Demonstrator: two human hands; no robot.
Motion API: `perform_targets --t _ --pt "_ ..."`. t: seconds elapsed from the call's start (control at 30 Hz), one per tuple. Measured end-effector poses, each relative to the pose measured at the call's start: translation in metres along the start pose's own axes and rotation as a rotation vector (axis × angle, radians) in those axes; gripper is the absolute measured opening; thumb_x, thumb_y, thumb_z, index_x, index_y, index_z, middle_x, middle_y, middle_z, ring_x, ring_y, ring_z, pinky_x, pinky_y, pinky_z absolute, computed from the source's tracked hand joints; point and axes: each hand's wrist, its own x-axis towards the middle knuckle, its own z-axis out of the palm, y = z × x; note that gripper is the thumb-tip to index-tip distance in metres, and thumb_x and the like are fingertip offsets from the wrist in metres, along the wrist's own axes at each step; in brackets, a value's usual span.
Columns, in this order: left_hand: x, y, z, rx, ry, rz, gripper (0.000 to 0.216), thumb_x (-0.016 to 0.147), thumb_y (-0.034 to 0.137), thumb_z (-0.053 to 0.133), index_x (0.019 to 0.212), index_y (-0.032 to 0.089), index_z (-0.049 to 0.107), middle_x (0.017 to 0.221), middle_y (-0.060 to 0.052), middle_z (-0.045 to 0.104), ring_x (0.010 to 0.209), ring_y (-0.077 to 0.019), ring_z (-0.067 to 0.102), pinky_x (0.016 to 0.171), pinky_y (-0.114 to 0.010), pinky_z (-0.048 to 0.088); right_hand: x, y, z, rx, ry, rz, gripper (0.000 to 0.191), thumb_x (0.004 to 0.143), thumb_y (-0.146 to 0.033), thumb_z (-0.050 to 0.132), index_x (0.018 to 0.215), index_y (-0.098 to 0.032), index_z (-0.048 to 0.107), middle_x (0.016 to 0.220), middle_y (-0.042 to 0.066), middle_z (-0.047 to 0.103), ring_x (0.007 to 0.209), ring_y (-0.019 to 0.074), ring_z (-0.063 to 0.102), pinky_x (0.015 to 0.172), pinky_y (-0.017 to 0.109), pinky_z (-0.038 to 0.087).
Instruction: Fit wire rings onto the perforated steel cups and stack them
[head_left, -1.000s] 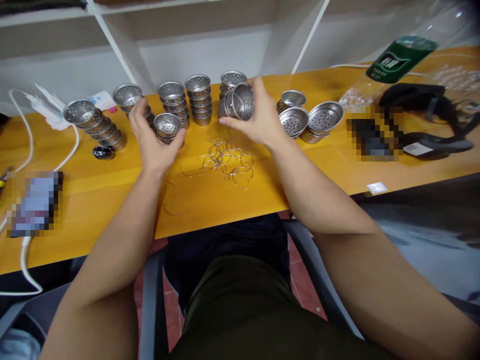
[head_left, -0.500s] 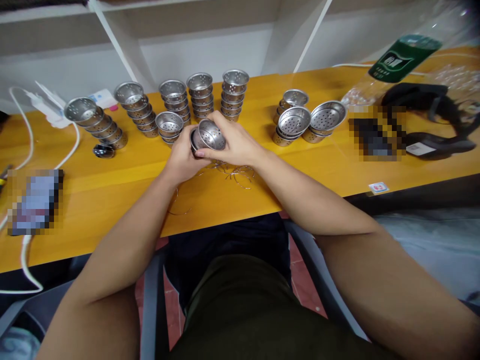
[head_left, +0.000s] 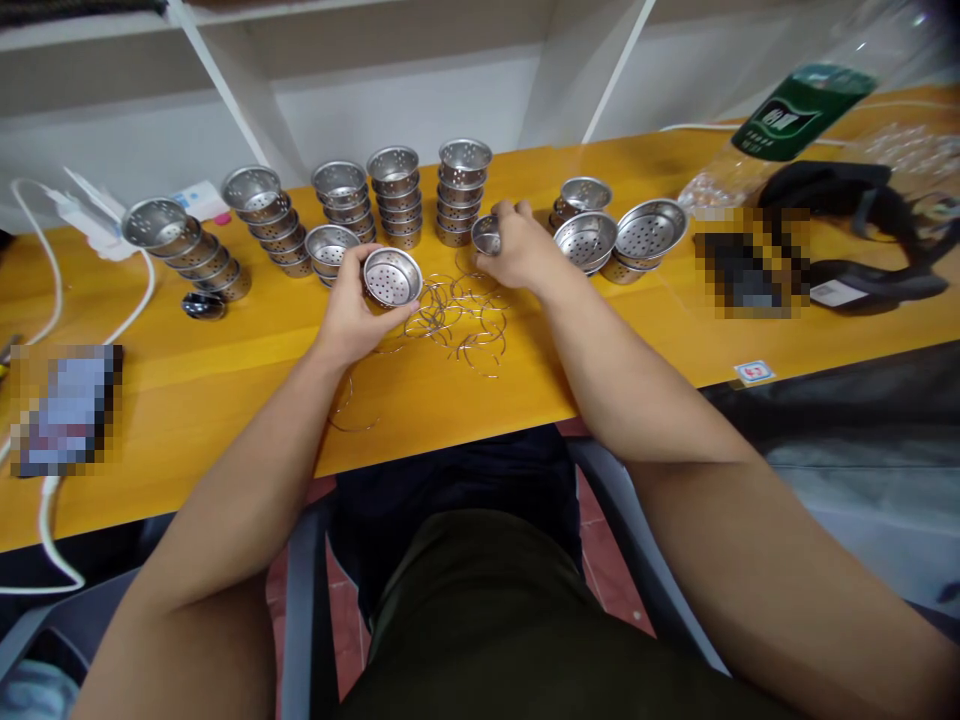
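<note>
Across the table (head_left: 450, 415), with a bottle (head_left: 806, 112) at the far right, and here they stand: five tall stacks (head_left: 463, 195) of perforated cups along the back. Left hand (head_left: 351, 312): thumb and fingers curl round the near cup (head_left: 392, 278), mouth up. Right hand (head_left: 529, 250): fingers and thumb close about the far cup (head_left: 487, 236), just beside the rightmost tall stack; lifted or resting, can't tell! Short stacks (head_left: 651, 235) sit beyond. Stacking looks well along, I'd judge, those two gripped cups in no stack yet. Smallest, the curved wires (head_left: 435, 318), loose and tangled, nobody touching the heap.
</note>
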Motion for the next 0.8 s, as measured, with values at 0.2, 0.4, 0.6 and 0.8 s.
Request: perform_targets --t 0.2,0.4,0.6,0.8 --pt "0.001 0.005 0.001 0.025 0.004 -0.014 0.102 0.083 0.075 0.105 0.16 0.029 0.057 0.154 -0.014 0.071 0.144 -0.0423 0.076 0.129 -0.062 0.064 0.007 0.002 0.015 0.0 0.013 -0.022 0.076 0.099 -0.031 0.096 0.166 -0.016 0.063 0.177 0.029 0.051 0.157 0.0562 0.068 0.144 0.075 0.048" --pt "0.0 0.004 -0.001 0.033 -0.009 0.015 0.099 0.087 0.073 0.104 0.163 0.028 0.059 0.157 -0.015 0.071 0.148 -0.0437 0.075 0.133 -0.064 0.062 0.013 -0.003 0.023 -0.035 -0.044 0.097 0.074 0.103 -0.027 0.093 0.167 -0.007 0.062 0.176 0.034 0.053 0.167 0.0568 0.061 0.144 0.073 0.046" --pt "0.001 -0.019 0.001 -0.026 0.013 0.065 0.124 0.087 0.089 0.102 0.179 0.033 0.041 0.175 -0.019 0.06 0.163 -0.0472 0.067 0.142 -0.066 0.059 -0.01 -0.019 -0.012 -0.12 -0.006 -0.159 0.055 0.11 -0.018 0.068 0.164 -0.01 0.07 0.179 0.029 0.059 0.165 0.048 0.062 0.143 0.06 0.05" --pt "0.001 -0.028 0.003 -0.079 -0.002 0.061 0.127 0.089 0.098 0.096 0.182 0.036 0.035 0.183 -0.02 0.053 0.167 -0.0486 0.065 0.139 -0.066 0.064 -0.021 -0.036 -0.02 -0.243 -0.232 -0.397 0.035 0.11 -0.012 0.057 0.128 -0.015 0.087 0.139 0.023 0.084 0.132 0.0416 0.08 0.116 0.055 0.067"
